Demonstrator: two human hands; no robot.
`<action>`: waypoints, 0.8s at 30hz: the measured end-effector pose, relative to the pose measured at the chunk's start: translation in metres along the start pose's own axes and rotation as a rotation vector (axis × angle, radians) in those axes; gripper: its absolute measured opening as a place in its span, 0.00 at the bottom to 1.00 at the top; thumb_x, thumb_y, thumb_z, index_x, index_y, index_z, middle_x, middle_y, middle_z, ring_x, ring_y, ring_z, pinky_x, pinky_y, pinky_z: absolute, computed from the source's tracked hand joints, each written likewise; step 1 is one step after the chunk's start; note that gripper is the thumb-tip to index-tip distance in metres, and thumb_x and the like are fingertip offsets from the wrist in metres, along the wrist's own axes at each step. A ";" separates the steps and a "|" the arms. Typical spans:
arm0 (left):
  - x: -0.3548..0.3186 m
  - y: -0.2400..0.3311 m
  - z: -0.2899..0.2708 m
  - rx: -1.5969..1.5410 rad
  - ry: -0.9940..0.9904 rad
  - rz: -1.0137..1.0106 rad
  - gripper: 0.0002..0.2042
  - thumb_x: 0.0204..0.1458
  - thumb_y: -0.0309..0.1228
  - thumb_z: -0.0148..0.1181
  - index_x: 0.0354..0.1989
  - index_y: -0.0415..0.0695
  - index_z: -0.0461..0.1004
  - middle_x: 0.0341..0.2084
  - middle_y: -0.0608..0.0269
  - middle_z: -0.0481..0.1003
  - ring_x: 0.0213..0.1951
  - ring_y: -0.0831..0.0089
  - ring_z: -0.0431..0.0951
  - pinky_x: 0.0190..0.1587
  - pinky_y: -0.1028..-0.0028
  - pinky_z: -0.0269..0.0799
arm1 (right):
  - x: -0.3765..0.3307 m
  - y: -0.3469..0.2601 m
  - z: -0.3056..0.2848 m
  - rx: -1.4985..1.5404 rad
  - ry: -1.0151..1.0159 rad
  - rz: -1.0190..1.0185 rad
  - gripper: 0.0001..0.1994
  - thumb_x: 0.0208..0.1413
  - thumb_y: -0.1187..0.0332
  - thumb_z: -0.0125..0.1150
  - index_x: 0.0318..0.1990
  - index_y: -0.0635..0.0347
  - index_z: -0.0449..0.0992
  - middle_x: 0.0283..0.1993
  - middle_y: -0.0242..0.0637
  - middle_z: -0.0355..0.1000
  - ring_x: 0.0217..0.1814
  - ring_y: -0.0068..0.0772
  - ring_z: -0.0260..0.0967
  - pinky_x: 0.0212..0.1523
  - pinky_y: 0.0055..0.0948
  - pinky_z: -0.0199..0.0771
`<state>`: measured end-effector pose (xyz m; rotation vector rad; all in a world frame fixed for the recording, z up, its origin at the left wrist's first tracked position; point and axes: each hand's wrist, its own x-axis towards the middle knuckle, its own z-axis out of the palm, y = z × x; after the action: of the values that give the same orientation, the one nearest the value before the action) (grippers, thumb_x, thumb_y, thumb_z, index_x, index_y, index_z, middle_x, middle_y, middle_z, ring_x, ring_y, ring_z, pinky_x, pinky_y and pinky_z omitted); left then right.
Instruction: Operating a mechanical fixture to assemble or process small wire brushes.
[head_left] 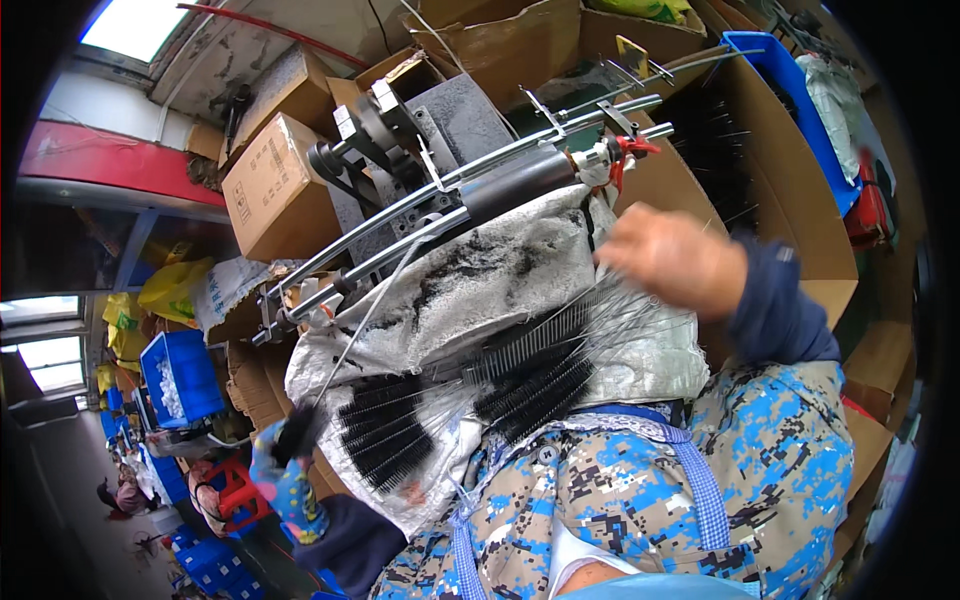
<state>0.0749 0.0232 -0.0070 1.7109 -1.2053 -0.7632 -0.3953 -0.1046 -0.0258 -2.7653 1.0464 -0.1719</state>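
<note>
Brushes with black bristles and thin metal wire stems (537,393): two main bundles, fanned out, one at 5 o'clock close to the centre of view, the other towards 7 o'clock. Both lie on a white woven-plastic sack (660,365), soiled with black patches, spread over the lap.

Right hand (680,258): bare, dark blue sleeve, near 3 o'clock. Blurred; fingers bent inward, just beside the upper ends of the stems. Whether a wire is pinched cannot be told.

Left hand (270,460): in a multicoloured dotted covering, near 8 o'clock. A dark, bristly piece (297,430) lies against it, a pale thin rod running from there towards 1 o'clock. Finger opening and firmness of grasp cannot be told.

Grey metal machine with dark pulleys (455,125): 11 o'clock, two slanting bright steel bars before it, one carrying a black cylindrical sleeve (520,185). Red-handled valve fitting (632,148) at the bars' end, between 1 and 2 o'clock.

Large open brown cardboard carton (790,190): 2 o'clock, dark bristles inside. Blue plastic bin (770,60): beyond it, same direction.

Closed brown cardboard box (280,190): 10 o'clock. Blue plastic crate with whitish contents (200,385): between 8 and 9 o'clock. Red plastic stool (240,495): 8 o'clock.

Grey, blue and black pixel-camouflage garment (640,485): 5 o'clock, on the wearer.
</note>
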 end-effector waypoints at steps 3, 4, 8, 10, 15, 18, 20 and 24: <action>0.022 0.025 0.072 -0.114 -0.259 0.007 0.20 0.32 0.19 0.54 0.41 0.36 0.71 0.34 0.59 0.73 0.36 0.71 0.74 0.42 0.74 0.70 | 0.044 -0.083 0.011 0.005 0.537 -0.165 0.24 0.41 0.69 0.57 0.50 0.66 0.67 0.48 0.47 0.64 0.50 0.44 0.62 0.48 0.40 0.65; 0.027 0.019 0.096 -0.022 -0.372 0.019 0.21 0.33 0.20 0.55 0.42 0.36 0.70 0.36 0.60 0.73 0.40 0.71 0.73 0.47 0.72 0.67 | 0.061 -0.101 0.018 0.022 0.579 -0.172 0.24 0.44 0.68 0.54 0.51 0.68 0.66 0.47 0.49 0.64 0.50 0.44 0.62 0.48 0.41 0.65; 0.013 0.020 0.156 -0.140 -0.601 0.053 0.21 0.41 0.18 0.59 0.48 0.39 0.67 0.36 0.64 0.72 0.34 0.76 0.73 0.40 0.77 0.68 | 0.096 -0.104 0.054 0.101 0.279 -0.170 0.16 0.43 0.70 0.51 0.41 0.68 0.68 0.28 0.42 0.67 0.29 0.38 0.70 0.23 0.33 0.70; 0.014 0.022 0.141 -0.123 -0.477 -0.129 0.24 0.44 0.20 0.59 0.53 0.40 0.65 0.36 0.64 0.72 0.33 0.77 0.72 0.37 0.77 0.69 | 0.108 -0.066 0.052 -0.056 0.230 -0.094 0.08 0.41 0.71 0.52 0.31 0.64 0.69 0.25 0.40 0.67 0.27 0.37 0.70 0.22 0.33 0.70; 0.047 -0.073 0.071 1.311 -0.581 -0.237 0.31 0.36 0.38 0.67 0.53 0.48 0.67 0.48 0.49 0.68 0.52 0.56 0.67 0.54 0.62 0.61 | 0.167 0.027 0.023 -0.262 0.236 0.251 0.07 0.43 0.72 0.54 0.31 0.62 0.75 0.33 0.42 0.71 0.37 0.40 0.72 0.33 0.35 0.72; 0.054 -0.116 0.069 1.214 -0.770 -0.278 0.30 0.35 0.35 0.67 0.53 0.56 0.68 0.50 0.54 0.68 0.53 0.57 0.66 0.54 0.61 0.61 | 0.203 0.042 0.024 -0.178 -0.026 0.347 0.11 0.49 0.71 0.53 0.40 0.56 0.77 0.44 0.46 0.70 0.47 0.43 0.69 0.42 0.37 0.70; 0.056 -0.104 0.075 1.306 -0.801 -0.302 0.29 0.35 0.35 0.67 0.52 0.57 0.68 0.49 0.55 0.69 0.53 0.58 0.66 0.53 0.60 0.62 | 0.204 0.047 0.029 -0.136 -0.005 0.378 0.11 0.49 0.71 0.53 0.41 0.56 0.77 0.44 0.46 0.70 0.47 0.44 0.69 0.42 0.38 0.70; 0.048 -0.082 0.071 1.339 -0.745 -0.173 0.25 0.33 0.30 0.65 0.46 0.58 0.73 0.43 0.61 0.71 0.49 0.58 0.68 0.51 0.53 0.62 | 0.200 0.050 0.034 -0.137 0.027 0.430 0.12 0.49 0.71 0.52 0.41 0.57 0.76 0.44 0.47 0.70 0.48 0.45 0.69 0.44 0.39 0.69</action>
<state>0.0639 -0.0326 -0.1112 2.7067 -2.4475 -0.7520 -0.2724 -0.2700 -0.0605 -2.5752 1.6823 -0.0792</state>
